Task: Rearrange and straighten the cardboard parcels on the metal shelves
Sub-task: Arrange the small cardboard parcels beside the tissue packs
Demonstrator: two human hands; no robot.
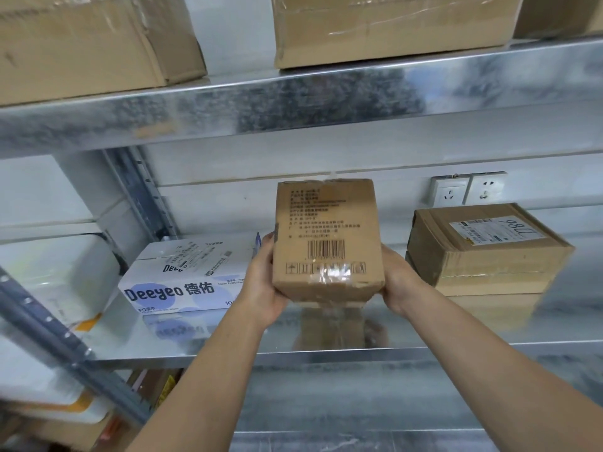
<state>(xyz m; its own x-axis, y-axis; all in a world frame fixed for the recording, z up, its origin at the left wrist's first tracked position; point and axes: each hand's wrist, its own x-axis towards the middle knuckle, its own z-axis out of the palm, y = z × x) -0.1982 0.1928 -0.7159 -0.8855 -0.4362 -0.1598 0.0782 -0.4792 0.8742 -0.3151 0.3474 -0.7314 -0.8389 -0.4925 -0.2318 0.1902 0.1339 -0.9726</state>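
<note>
Above the middle shelf (228, 340), your left hand (261, 282) and right hand (399, 282) clamp a barcoded cardboard parcel (326, 239) between them.

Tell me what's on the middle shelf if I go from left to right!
White Deeyeo box → left hand → brown parcel, held up between both hands → right hand → stacked brown parcels.
</note>
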